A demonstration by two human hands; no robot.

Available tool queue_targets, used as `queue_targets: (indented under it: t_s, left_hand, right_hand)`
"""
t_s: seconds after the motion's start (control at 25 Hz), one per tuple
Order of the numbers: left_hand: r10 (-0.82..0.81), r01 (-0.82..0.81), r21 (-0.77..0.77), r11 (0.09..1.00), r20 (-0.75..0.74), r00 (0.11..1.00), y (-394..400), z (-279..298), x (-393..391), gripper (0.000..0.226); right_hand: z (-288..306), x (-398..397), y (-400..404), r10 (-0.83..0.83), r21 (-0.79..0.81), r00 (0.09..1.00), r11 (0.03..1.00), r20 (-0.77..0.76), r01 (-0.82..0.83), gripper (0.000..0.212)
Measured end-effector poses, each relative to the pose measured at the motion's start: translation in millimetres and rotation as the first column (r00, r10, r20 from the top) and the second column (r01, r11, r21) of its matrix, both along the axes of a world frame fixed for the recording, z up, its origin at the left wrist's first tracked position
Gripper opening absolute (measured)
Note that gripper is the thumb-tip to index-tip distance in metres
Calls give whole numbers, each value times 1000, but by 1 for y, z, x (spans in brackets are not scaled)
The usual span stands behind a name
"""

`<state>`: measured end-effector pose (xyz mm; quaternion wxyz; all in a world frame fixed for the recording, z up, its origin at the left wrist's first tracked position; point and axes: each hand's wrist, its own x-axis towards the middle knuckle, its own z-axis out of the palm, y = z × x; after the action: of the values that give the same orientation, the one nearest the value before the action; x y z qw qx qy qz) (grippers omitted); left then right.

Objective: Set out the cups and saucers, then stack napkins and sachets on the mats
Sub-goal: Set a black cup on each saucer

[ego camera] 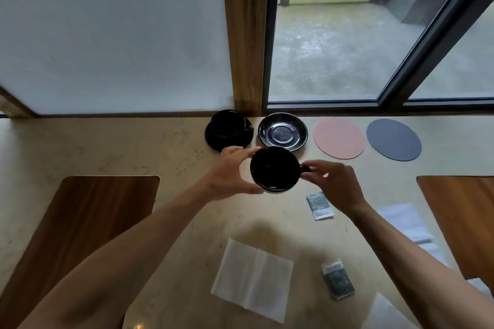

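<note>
A black cup (275, 168) hangs above the beige table, just in front of an empty black saucer (282, 133). My left hand (230, 172) grips the cup's left side and my right hand (332, 184) pinches its handle. Another black cup (227, 124) stands on its saucer (213, 139) at the back left. A pink round mat (339, 138) and a grey round mat (393, 139) lie to the right of the saucers. Two dark sachets (319, 205) (338, 279) and a white napkin (252, 279) lie nearer to me.
More white napkins (406, 222) lie under my right forearm. Wooden chair backs stand at the near left (88, 222) and near right (465, 222). A wall and a glass door (347, 35) bound the table's far edge.
</note>
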<state>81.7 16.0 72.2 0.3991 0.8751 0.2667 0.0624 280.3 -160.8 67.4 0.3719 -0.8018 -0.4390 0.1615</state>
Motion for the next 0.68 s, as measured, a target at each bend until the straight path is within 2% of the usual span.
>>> queue_targets:
  t_s: [0.12,0.44,0.68]
  left_hand:
    - [-8,9,21,1000,-35,999,28,-5,31,97]
    - [-42,42,-1,999,-82,996,88,-7,101,94]
    - [-46,47,2,999,-156,987,124,-32,139,97]
  right_hand:
    - [-4,25,21,20,36,999,999,25,-21,21]
    - [-26,97,83,-74,-14,996,997,-49,73,24]
    - [-48,130,120,-113,-54,991,993,-73,109,19]
